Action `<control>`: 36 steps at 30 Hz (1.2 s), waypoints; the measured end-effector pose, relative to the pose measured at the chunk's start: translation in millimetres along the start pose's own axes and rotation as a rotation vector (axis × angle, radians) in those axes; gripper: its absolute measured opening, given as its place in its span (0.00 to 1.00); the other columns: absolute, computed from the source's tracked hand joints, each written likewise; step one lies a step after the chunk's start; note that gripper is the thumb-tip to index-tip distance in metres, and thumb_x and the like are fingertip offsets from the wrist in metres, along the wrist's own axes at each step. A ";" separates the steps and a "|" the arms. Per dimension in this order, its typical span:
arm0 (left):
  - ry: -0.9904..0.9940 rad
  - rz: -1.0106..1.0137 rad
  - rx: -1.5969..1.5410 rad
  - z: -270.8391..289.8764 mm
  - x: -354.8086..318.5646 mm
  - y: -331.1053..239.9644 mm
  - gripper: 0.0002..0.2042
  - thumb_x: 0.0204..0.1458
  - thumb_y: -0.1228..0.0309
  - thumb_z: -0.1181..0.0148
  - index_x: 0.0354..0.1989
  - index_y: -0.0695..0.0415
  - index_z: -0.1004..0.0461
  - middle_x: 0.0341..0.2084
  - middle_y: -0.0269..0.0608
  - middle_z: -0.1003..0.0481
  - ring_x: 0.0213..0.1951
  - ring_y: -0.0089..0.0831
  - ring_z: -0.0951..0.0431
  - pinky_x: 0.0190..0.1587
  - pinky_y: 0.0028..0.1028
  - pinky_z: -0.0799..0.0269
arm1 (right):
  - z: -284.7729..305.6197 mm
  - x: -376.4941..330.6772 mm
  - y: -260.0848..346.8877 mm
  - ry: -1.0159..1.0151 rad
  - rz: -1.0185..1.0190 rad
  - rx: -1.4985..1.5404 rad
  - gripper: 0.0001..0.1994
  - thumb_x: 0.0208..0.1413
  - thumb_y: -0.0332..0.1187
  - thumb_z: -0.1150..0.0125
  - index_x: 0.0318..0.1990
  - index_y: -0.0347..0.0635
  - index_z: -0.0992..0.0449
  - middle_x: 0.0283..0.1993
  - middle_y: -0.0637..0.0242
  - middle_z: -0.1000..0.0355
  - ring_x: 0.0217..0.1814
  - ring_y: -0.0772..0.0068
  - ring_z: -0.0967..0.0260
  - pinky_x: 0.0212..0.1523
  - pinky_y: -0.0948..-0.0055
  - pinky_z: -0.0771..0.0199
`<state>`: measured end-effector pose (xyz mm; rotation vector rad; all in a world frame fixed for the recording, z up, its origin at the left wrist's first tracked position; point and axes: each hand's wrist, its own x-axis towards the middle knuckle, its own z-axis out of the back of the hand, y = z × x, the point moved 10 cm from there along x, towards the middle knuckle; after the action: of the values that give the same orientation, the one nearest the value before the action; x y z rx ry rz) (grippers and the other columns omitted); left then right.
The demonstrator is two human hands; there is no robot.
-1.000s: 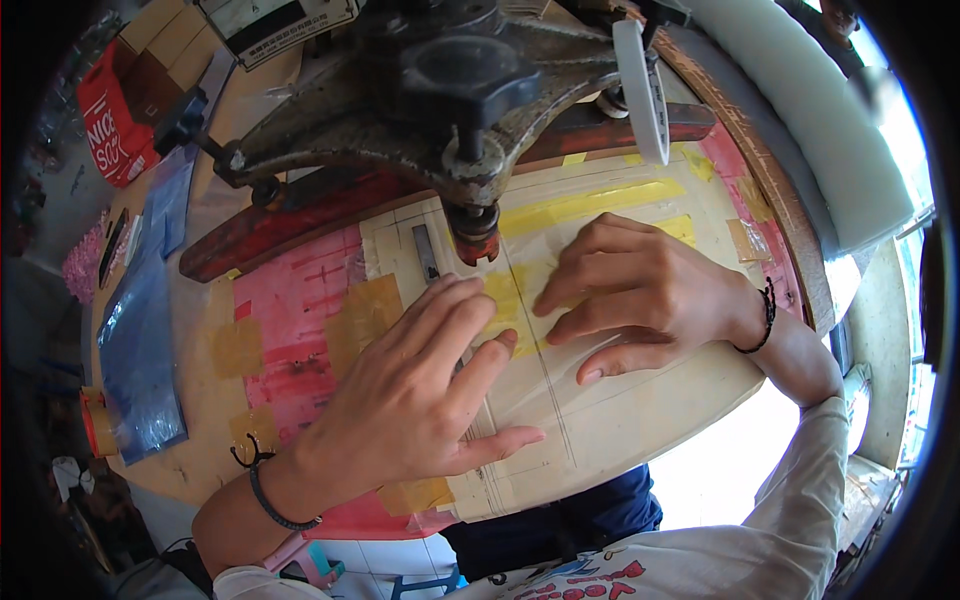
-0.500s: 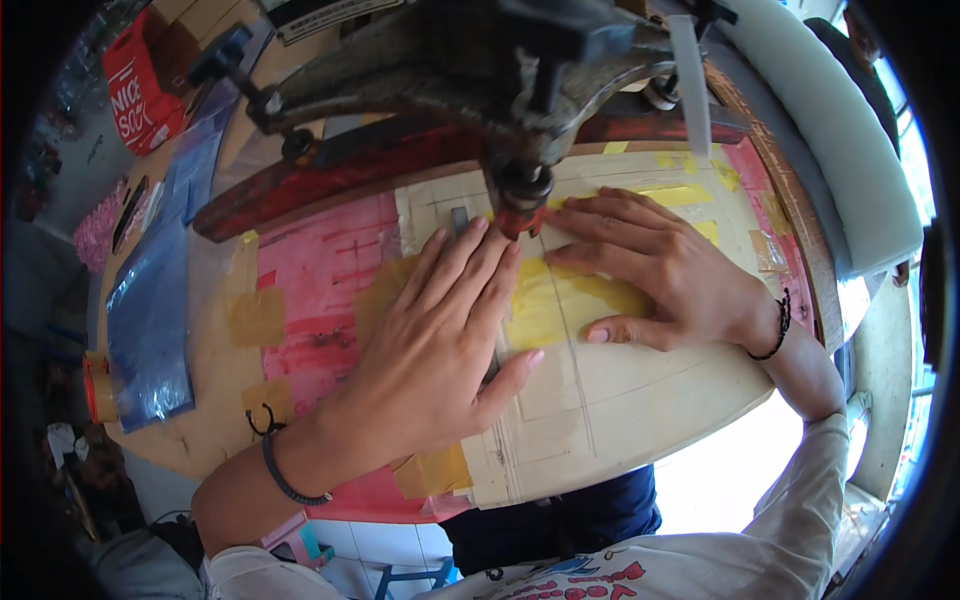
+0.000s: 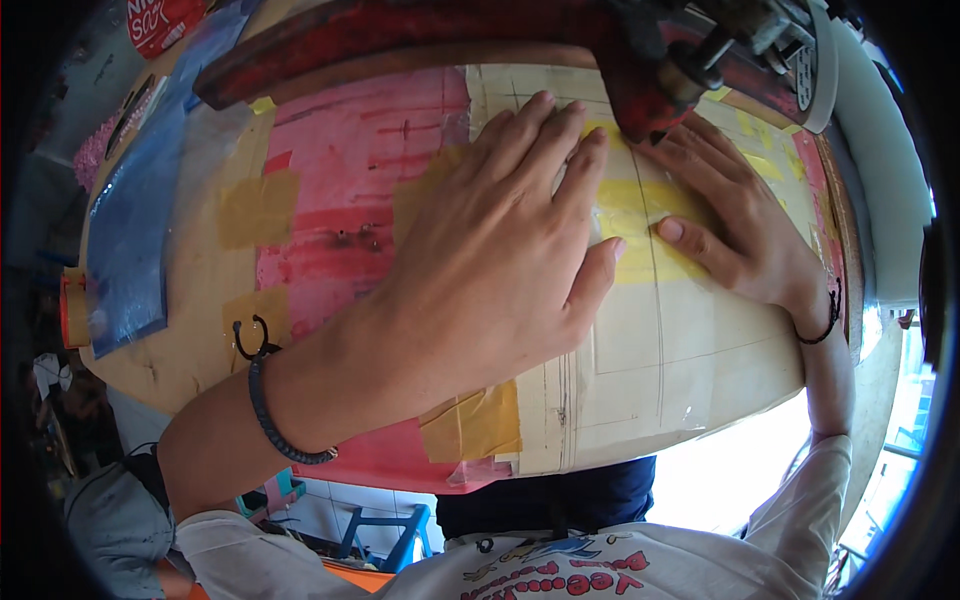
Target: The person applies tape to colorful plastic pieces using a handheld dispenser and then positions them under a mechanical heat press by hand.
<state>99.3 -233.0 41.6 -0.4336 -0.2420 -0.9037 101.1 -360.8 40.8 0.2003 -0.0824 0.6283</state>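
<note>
Leftmost, plastic sheet: a crinkled blue plastic sheet (image 3: 130, 230) lies at nine o'clock on the table, glossy and translucent.
Table: a rounded wooden table (image 3: 190, 350), its top patched with pink paint and squares of tan tape (image 3: 258, 208).
Left hand: the left hand (image 3: 500, 250) lies flat at the centre, fingers spread and straight, palm pressing down, gripping nothing; a dark braided band rings the wrist.
Pale sheet: a cream sheet (image 3: 660, 350), smooth and ruled with thin pencil lines, lies from the centre out to four o'clock under both hands, with a yellow taped patch (image 3: 640, 215) between them.
Right hand: the right hand (image 3: 740, 220) at two o'clock is flat too, fingers extended on the sheet, holding nothing.
Machine: a worn red metal arm (image 3: 640, 70) hangs over the fingertips at twelve o'clock.
Room: bright daylight at four o'clock; a blue stool on a tiled floor at six.
</note>
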 end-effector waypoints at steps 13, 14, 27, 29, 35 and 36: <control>-0.025 0.030 -0.015 -4.7 -2.8 4.6 0.28 0.58 0.62 0.43 0.61 0.72 0.36 0.61 0.62 0.36 0.65 0.53 0.38 0.68 0.45 0.44 | -2.0 5.2 -2.0 -0.052 -0.030 0.014 0.26 0.63 0.41 0.46 0.66 0.38 0.33 0.64 0.41 0.33 0.68 0.39 0.39 0.71 0.51 0.47; -0.038 0.033 -0.024 -3.6 -1.5 4.4 0.27 0.58 0.63 0.44 0.61 0.72 0.36 0.61 0.62 0.36 0.65 0.53 0.38 0.68 0.45 0.44 | -2.2 5.5 -2.3 -0.050 -0.029 0.017 0.26 0.63 0.41 0.46 0.66 0.38 0.33 0.64 0.41 0.33 0.68 0.39 0.39 0.71 0.51 0.47; -0.060 0.049 -0.042 -2.8 1.4 8.4 0.24 0.60 0.67 0.46 0.61 0.70 0.35 0.60 0.61 0.36 0.64 0.54 0.37 0.67 0.45 0.43 | 9.2 3.0 1.6 -0.132 -0.007 0.070 0.19 0.58 0.33 0.36 0.56 0.37 0.23 0.60 0.50 0.27 0.67 0.45 0.34 0.66 0.56 0.35; -0.048 0.066 -0.076 -3.4 2.4 10.0 0.24 0.60 0.67 0.46 0.61 0.71 0.34 0.60 0.61 0.36 0.64 0.53 0.37 0.68 0.45 0.43 | 8.9 3.7 5.4 -0.130 0.016 0.044 0.20 0.58 0.34 0.36 0.56 0.37 0.23 0.60 0.50 0.27 0.67 0.45 0.34 0.66 0.56 0.35; -0.026 0.065 -0.172 1.4 3.1 10.1 0.23 0.57 0.66 0.41 0.55 0.72 0.30 0.56 0.63 0.32 0.61 0.54 0.32 0.65 0.45 0.38 | 10.3 4.1 2.0 -0.127 -0.037 0.060 0.19 0.57 0.33 0.36 0.56 0.37 0.23 0.60 0.48 0.27 0.67 0.44 0.34 0.66 0.56 0.35; -0.028 0.062 -0.170 2.7 3.1 10.2 0.23 0.57 0.66 0.41 0.55 0.72 0.30 0.56 0.63 0.32 0.61 0.54 0.32 0.65 0.45 0.38 | 11.0 4.2 2.9 -0.128 -0.031 0.068 0.19 0.57 0.33 0.36 0.56 0.37 0.23 0.60 0.49 0.27 0.66 0.44 0.34 0.65 0.56 0.35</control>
<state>109.3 -228.5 42.4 -0.6083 -0.1769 -0.8614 102.7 -358.4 52.6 0.3065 -0.1813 0.5876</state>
